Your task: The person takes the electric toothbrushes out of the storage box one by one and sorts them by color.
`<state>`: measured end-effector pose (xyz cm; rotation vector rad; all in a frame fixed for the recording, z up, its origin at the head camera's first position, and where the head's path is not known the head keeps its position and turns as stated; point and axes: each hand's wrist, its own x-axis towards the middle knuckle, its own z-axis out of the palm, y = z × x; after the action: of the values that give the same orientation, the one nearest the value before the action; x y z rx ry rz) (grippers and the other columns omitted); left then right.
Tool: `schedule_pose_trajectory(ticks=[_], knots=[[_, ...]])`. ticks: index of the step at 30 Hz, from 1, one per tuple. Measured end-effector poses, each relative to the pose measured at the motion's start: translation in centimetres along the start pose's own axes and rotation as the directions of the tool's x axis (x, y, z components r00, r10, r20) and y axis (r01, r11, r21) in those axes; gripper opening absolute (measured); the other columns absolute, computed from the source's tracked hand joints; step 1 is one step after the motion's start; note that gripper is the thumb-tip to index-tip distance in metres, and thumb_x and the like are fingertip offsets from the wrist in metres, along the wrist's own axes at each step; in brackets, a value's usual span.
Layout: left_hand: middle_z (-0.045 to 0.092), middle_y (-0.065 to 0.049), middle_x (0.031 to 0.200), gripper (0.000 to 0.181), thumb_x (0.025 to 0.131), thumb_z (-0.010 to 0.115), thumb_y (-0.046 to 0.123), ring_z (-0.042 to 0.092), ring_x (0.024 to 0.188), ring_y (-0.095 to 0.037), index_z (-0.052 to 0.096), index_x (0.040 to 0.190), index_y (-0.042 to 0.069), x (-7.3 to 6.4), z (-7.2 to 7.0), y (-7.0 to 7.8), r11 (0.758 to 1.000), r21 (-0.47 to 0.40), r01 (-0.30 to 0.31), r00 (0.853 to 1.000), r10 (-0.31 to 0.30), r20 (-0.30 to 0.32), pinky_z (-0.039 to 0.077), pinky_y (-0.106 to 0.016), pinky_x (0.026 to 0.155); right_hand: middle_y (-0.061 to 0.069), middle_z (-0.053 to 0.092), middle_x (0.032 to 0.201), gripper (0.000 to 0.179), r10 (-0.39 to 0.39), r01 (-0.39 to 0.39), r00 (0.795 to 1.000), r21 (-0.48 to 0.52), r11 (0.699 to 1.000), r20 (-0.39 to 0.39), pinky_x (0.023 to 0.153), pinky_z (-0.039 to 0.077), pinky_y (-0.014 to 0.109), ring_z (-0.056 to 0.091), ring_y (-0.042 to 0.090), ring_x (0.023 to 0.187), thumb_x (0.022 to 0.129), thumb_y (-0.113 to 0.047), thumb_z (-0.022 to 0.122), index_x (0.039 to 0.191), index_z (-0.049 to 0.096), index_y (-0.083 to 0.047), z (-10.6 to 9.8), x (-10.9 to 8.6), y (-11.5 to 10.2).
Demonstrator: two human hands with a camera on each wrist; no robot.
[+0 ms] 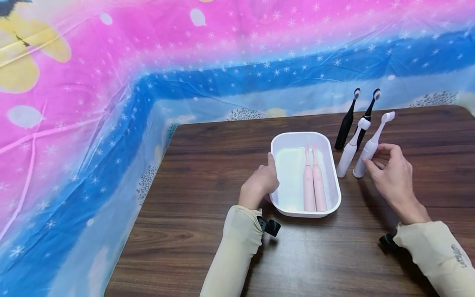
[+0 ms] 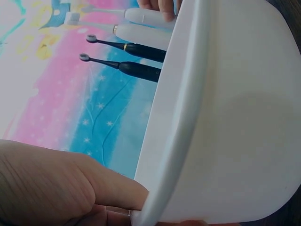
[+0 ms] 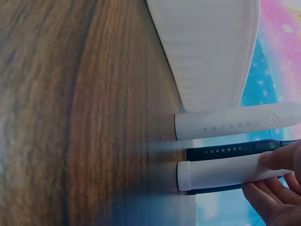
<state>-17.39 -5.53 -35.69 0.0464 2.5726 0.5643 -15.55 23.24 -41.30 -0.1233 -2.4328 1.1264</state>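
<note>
My left hand [image 1: 259,181] grips the left wall of a white plastic bin [image 1: 291,177], thumb over the rim in the left wrist view. Two pink electric toothbrushes [image 1: 309,187] lie side by side in the bin's right half, heads toward the back. Right of the bin, my right hand [image 1: 395,181] pinches a white electric toothbrush [image 3: 221,172] between thumb and fingers; it stands upright with its base at the table. A second white toothbrush [image 1: 347,156] stands just left of it, close to the bin. Behind these stand two black electric toothbrushes [image 1: 346,126], also upright.
The dark wood-grain table [image 1: 193,173] has its back edge a short way behind the black toothbrushes. Pink and blue patterned cloth [image 1: 222,74] hangs behind the table and along its left side. Black camera straps sit on both wrists.
</note>
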Motion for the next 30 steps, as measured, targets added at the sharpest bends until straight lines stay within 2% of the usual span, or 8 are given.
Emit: schedule_pose_trajectory(ticks=[6,13,16,18,20,25,27,30], knots=[[0.044,-0.025,0.141,0.078,0.097,0.042,0.005,0.064,0.053,-0.022,-0.011,0.154,0.015,0.09,-0.05,-0.07,0.997,-0.079,0.015,1.0,-0.013,0.022,0.055,-0.033,0.052,0.027,0.059,0.117,0.046,0.003,-0.002,1.0,-0.019,1.0,0.027,0.075,0.041,-0.002,0.063,0.035,0.101,0.086,-0.006,0.068,0.123,0.044,0.007,-0.22,-0.08,-0.01],[0.045,-0.025,0.139,0.079,0.097,0.044,0.005,0.062,0.06,-0.023,-0.01,0.154,0.015,0.0,0.04,0.06,0.998,-0.064,0.016,1.0,-0.015,0.009,0.053,-0.031,0.049,0.03,0.058,0.117,0.047,0.012,-0.01,0.998,-0.033,0.999,0.054,0.071,0.036,-0.005,0.062,0.041,0.102,0.086,-0.003,0.067,0.124,0.042,0.008,-0.49,-0.06,-0.35],[0.045,-0.024,0.141,0.079,0.096,0.045,0.007,0.064,0.09,-0.027,-0.008,0.154,0.014,-0.15,0.14,0.19,0.999,-0.031,0.019,1.0,-0.019,-0.005,0.052,-0.03,0.054,0.031,0.058,0.116,0.047,0.013,-0.011,0.998,-0.034,0.999,0.059,0.073,0.042,-0.001,0.063,0.041,0.102,0.086,-0.004,0.067,0.124,0.042,0.009,-0.69,-0.03,-0.37],[0.043,-0.023,0.143,0.079,0.096,0.045,0.007,0.059,0.109,-0.03,-0.007,0.154,0.014,-0.19,0.16,0.24,1.0,-0.019,0.023,1.0,-0.023,-0.009,0.051,-0.029,0.056,0.031,0.057,0.116,0.048,0.015,-0.013,0.998,-0.041,0.999,0.065,0.072,0.042,-0.001,0.063,0.042,0.101,0.086,-0.004,0.067,0.124,0.041,0.009,-0.78,0.01,-0.34],[0.043,-0.022,0.144,0.079,0.096,0.045,0.007,0.055,0.116,-0.031,-0.007,0.154,0.014,-0.25,0.13,0.26,1.0,-0.015,0.024,1.0,-0.024,-0.009,0.051,-0.029,0.057,0.031,0.057,0.116,0.048,0.018,-0.015,0.997,-0.044,0.999,0.07,0.072,0.043,0.0,0.063,0.042,0.101,0.086,-0.005,0.067,0.124,0.041,0.009,-0.85,0.04,-0.31],[0.046,-0.024,0.139,0.078,0.097,0.044,0.006,0.063,0.075,-0.027,-0.008,0.154,0.015,-0.21,0.09,0.21,0.998,-0.053,0.019,1.0,-0.019,0.004,0.052,-0.03,0.05,0.031,0.057,0.116,0.049,0.019,-0.016,0.997,-0.038,0.999,0.076,0.07,0.04,-0.003,0.062,0.042,0.101,0.086,-0.006,0.067,0.125,0.041,0.009,-0.81,0.11,-0.16],[0.046,-0.025,0.138,0.078,0.097,0.044,0.005,0.06,0.069,-0.025,-0.008,0.154,0.015,-0.17,0.09,0.19,0.998,-0.059,0.017,1.0,-0.017,0.004,0.052,-0.03,0.049,0.031,0.057,0.116,0.049,0.015,-0.012,0.997,-0.041,0.999,0.078,0.069,0.038,-0.005,0.062,0.042,0.101,0.086,-0.005,0.067,0.125,0.041,0.009,-0.8,0.08,-0.17],[0.048,-0.025,0.136,0.078,0.097,0.044,0.006,0.06,0.07,-0.025,-0.008,0.154,0.015,-0.12,0.09,0.17,0.998,-0.063,0.017,1.0,-0.016,0.004,0.052,-0.03,0.049,0.032,0.057,0.116,0.051,0.004,0.0,0.996,-0.048,0.999,0.089,0.069,0.034,-0.006,0.062,0.042,0.102,0.086,-0.006,0.066,0.127,0.041,0.009,-0.89,0.03,-0.21]])
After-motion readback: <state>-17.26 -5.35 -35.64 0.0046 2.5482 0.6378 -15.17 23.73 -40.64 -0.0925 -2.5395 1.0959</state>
